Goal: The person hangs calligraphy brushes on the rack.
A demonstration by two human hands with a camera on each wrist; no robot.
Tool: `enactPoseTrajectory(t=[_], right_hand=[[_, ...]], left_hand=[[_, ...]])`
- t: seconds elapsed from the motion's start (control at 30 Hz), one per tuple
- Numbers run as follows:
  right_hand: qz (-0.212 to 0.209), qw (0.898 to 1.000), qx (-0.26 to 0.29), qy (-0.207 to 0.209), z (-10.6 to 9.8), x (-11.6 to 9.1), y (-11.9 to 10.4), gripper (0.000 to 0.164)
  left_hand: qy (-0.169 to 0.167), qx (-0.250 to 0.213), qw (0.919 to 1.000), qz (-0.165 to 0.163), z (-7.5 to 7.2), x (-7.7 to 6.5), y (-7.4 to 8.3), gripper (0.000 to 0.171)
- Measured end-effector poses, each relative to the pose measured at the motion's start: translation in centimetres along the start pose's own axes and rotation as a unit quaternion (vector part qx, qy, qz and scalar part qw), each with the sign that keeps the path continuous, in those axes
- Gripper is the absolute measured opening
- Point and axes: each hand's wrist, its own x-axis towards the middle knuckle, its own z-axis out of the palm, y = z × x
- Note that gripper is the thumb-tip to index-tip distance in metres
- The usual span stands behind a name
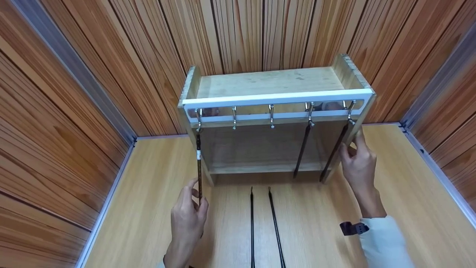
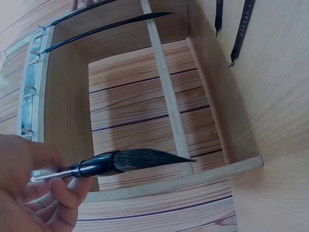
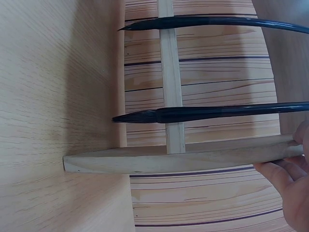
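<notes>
My left hand holds a calligraphy brush upright by its lower part, the brush's top end right at the leftmost hook of a wooden stand. In the left wrist view, the brush's dark bristle tip points away from the fingers. My right hand grips the stand's right side panel, thumb in front; the right wrist view shows fingers around that panel's edge. Two dark brushes hang from the two right-hand hooks, the inner brush and the outer brush, bristles down.
Two more dark brushes, a left one and a right one, lie on the wooden table before the stand. Two middle hooks carry nothing. Wood-plank walls rise behind the stand and at both sides.
</notes>
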Motion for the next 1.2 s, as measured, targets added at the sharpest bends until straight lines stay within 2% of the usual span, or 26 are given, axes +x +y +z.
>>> enactPoseTrajectory(t=[0.3,0.8,1.2], right_hand=[[-0.001,1.000,0.001,0.005,-0.10,0.10,0.05,0.068],[0.001,1.000,-0.003,-0.002,0.03,-0.07,0.02,0.068],[0.001,1.000,-0.011,-0.001,0.05,-0.04,-0.01,0.063]], left_hand=[[0.025,-0.028,0.9986,0.036,-0.05,-0.33,-0.06,0.058],[-0.005,-0.010,0.9999,-0.002,-0.17,0.03,0.05,0.062],[0.007,-0.004,0.9999,0.014,-0.27,0.00,0.32,0.062]])
